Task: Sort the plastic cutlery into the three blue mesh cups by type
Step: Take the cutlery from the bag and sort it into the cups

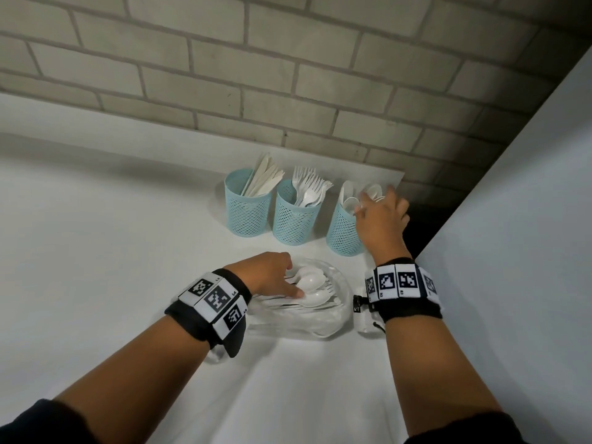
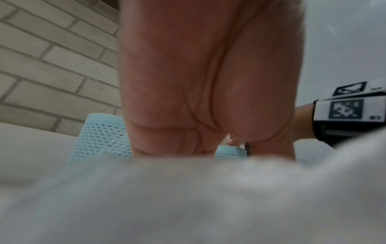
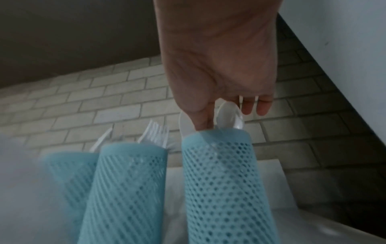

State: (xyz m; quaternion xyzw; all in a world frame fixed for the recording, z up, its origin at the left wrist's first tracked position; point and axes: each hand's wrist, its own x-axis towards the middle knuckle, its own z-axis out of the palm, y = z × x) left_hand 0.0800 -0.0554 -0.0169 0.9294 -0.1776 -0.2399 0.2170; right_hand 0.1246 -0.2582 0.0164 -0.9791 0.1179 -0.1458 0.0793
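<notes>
Three blue mesh cups stand in a row by the brick wall. The left cup (image 1: 246, 213) holds knives, the middle cup (image 1: 294, 222) forks, the right cup (image 1: 342, 232) spoons. My right hand (image 1: 368, 203) hovers over the right cup's rim (image 3: 217, 133) and pinches a clear spoon (image 3: 229, 115) between thumb and fingers, its handle down in the cup. My left hand (image 1: 293, 280) reaches into a clear plastic bag (image 1: 333, 315) of white spoons (image 1: 312, 298); its fingers curl over the pile, with the thumb against a spoon bowl. The left wrist view shows only my palm and blurred bag.
The white counter (image 1: 112, 251) runs left and toward me. A white panel (image 1: 512, 251) rises on the right, with a dark gap (image 1: 419, 232) between it and the right cup. The brick wall (image 1: 224, 75) sits just behind the cups.
</notes>
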